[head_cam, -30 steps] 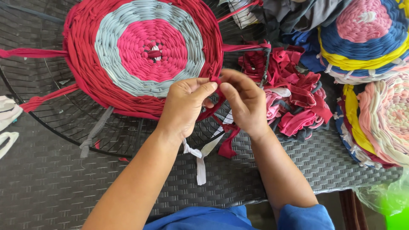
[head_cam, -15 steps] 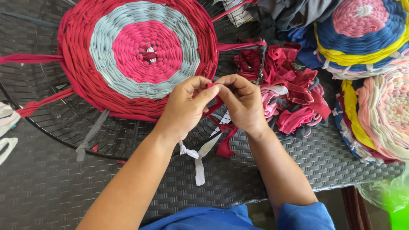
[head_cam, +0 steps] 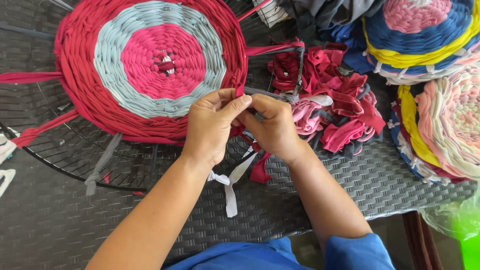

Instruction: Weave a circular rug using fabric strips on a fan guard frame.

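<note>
A red fabric strip (head_cam: 239, 91) is being pinched at the lower right edge of a round woven mat (head_cam: 150, 65), where the left hand (head_cam: 212, 125) and the right hand (head_cam: 272, 127) are being pressed together, fingertips touching. The left grip is being clenched on the strip between thumb and forefinger; the right grip is being closed on the same strip just beside it, though the exact hold is being partly hidden by the knuckles. The mat, banded in dark red, pale grey-blue and pink, is being carried on a black wire frame (head_cam: 65, 165) that is being rested on the dark wicker tabletop (head_cam: 350, 185). Red strips (head_cam: 30, 77) are being stretched outward from the mat's rim to the frame. Below the hands, a white knotted strip (head_cam: 229, 187) and a loose red scrap (head_cam: 260, 170) are being left hanging over the frame's edge. Just to the right of the hands, a heap of red and pink fabric pieces (head_cam: 340, 105) is being kept on the tabletop. Farther right, finished round mats (head_cam: 425, 35) in blue, yellow, pink and cream are being stacked, overlapping one another.
</note>
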